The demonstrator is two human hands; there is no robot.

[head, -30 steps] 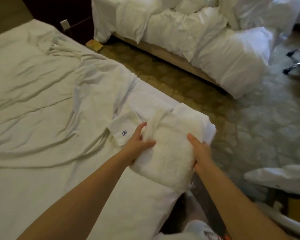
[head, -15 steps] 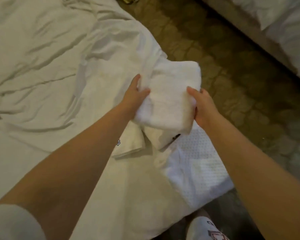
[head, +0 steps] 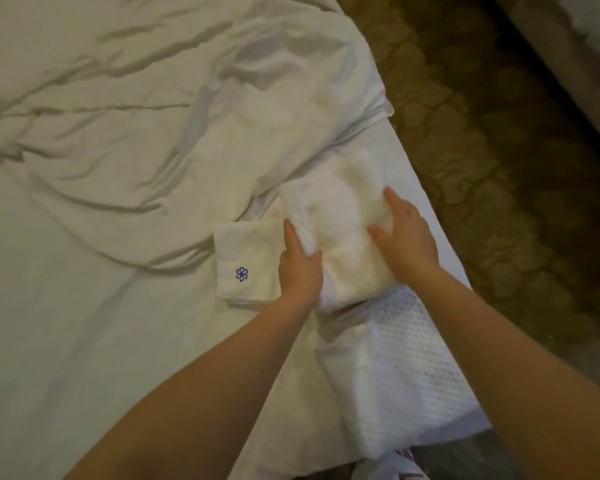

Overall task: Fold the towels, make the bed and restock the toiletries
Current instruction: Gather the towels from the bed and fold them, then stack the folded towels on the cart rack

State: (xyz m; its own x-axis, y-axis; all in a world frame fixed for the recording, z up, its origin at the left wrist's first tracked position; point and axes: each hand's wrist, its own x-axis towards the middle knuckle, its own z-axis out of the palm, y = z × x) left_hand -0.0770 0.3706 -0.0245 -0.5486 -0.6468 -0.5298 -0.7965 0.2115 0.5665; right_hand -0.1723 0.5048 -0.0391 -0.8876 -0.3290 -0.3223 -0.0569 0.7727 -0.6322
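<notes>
A thick folded white towel (head: 340,230) lies on the bed (head: 84,306) near its right edge. My left hand (head: 300,268) holds the towel's left edge, thumb over the top and fingers along its side. My right hand (head: 404,237) rests flat on the towel's right half with fingers spread. Just left of the towel, touching it, lies a small folded white cloth (head: 246,261) with a blue flower logo. A white waffle-textured towel (head: 395,368) lies flat on the bed corner below the folded towel and partly under it.
The rumpled white sheet (head: 153,116) covers the bed, bunched toward the top. Patterned brown carpet (head: 499,168) runs along the right side. Another bed's base (head: 568,64) crosses the top right corner.
The towel, held up in the air between both hands before, now lies on the bed. My right hand has shifted from gripping its edge to lying flat on top.
</notes>
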